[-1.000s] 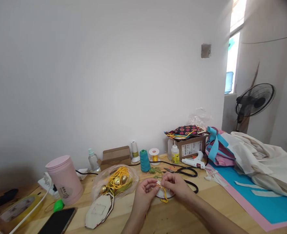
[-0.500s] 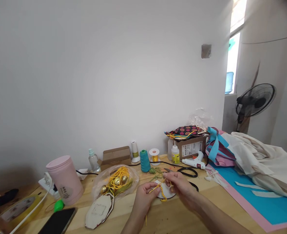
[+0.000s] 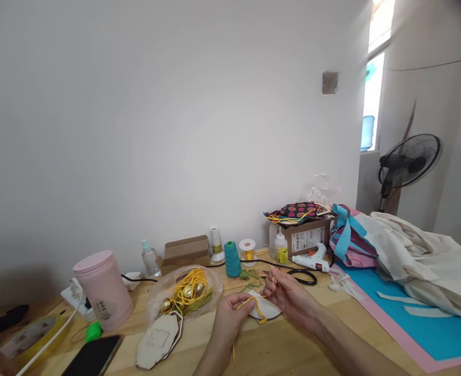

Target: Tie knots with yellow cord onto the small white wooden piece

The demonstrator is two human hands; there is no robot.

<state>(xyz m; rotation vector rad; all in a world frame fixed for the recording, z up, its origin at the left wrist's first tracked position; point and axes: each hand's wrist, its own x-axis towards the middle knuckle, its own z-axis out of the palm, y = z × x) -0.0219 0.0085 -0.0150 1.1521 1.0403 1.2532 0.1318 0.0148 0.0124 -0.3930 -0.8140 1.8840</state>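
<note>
Between my two hands runs a yellow cord (image 3: 262, 315), with a loop or knot hanging from its middle. My left hand (image 3: 232, 313) pinches it between thumb and fingers, and a loose end dangles below toward the table. Fingers of my right hand (image 3: 287, 295) are closed on the other side of the cord, a little higher. Behind the cord lies a white disc (image 3: 271, 310), partly covered by my hands. A pair of black-handled scissors (image 3: 304, 277) rests just beyond my right hand, and some green thread (image 3: 250, 277) lies past my fingers.
Left of my hands are a plastic bag of yellow cords and gold bells (image 3: 191, 292), white octagonal boards (image 3: 157, 342), a phone (image 3: 93, 357) and a pink canister (image 3: 105, 292). Behind stand a teal thread cone (image 3: 232, 259), glue bottle (image 3: 281, 248) and glue gun (image 3: 312, 259). Cloth (image 3: 422, 256) lies right.
My right hand has risen slightly and its fingers have curled in more, drawing the cord up. My left hand stays nearly in place.
</note>
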